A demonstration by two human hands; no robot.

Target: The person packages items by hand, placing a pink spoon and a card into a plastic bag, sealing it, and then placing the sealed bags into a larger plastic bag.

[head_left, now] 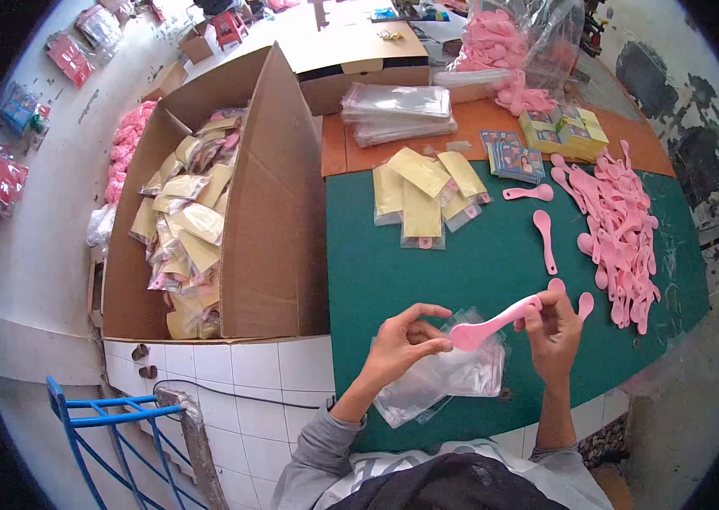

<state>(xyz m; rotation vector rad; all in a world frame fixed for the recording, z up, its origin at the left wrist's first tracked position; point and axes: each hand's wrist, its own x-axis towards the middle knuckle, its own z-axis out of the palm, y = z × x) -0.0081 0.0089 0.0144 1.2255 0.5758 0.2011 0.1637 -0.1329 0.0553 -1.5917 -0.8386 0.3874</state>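
A pink plastic spoon (489, 328) is held in my right hand (553, 327), pinched near the end of its handle between thumb and fingers. Its bowl points left, toward my left hand (406, 342). The fingers of my left hand are apart, with the lower fingertips at the edge of the spoon's bowl; whether they press on it is hard to tell. Beneath both hands lie several clear plastic bags (440, 382), loosely overlapping on the green tabletop (436, 276). Other single pink spoons (545, 242) lie beyond my right hand.
A large pile of pink spoons (619, 238) covers the table's right side. Filled packets with yellow cards (421, 212), blue printed cards (514, 157) and stacked clear bags (398, 102) sit farther back. A tall cardboard box (270, 229) of packets stands left, near a blue metal frame (113, 412).
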